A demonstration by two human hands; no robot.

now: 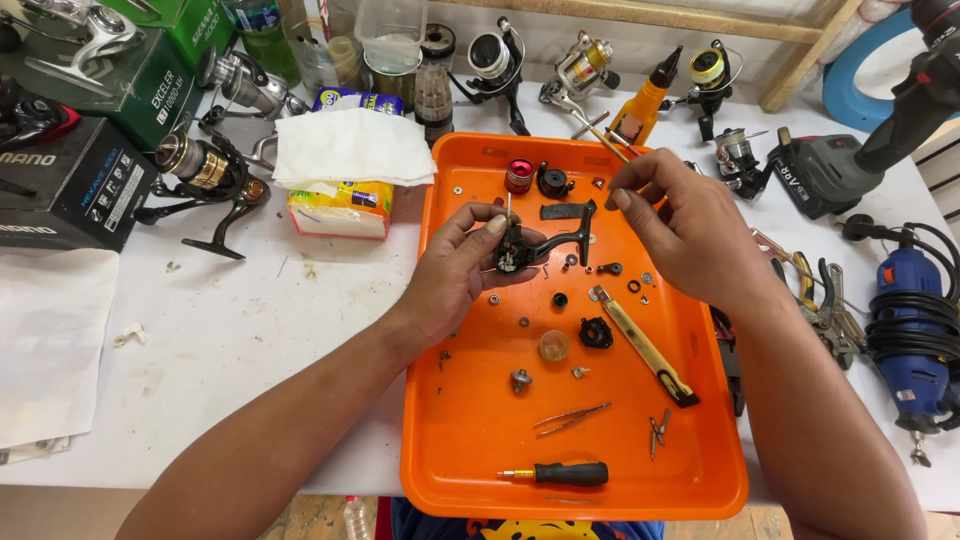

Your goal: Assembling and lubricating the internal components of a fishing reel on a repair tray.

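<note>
My left hand (455,270) holds a black fishing reel body (530,248) with its foot pointing right, over the orange tray (455,420). My right hand (685,230) hovers just right of it, fingers pinched on a thin wooden stick (607,142) that slants up to the left. In the tray lie a red spool (519,175), small black parts, washers, a yellow utility knife (645,347), tweezers (570,418) and a black-handled screwdriver (560,473).
Several spinning reels (215,175) and boxes (70,180) crowd the white table's back and left. A tissue pack (345,170) sits left of the tray. An orange oil bottle (640,105), pliers (815,295), a cordless drill (850,165) and a blue rotary tool (915,320) lie to the right.
</note>
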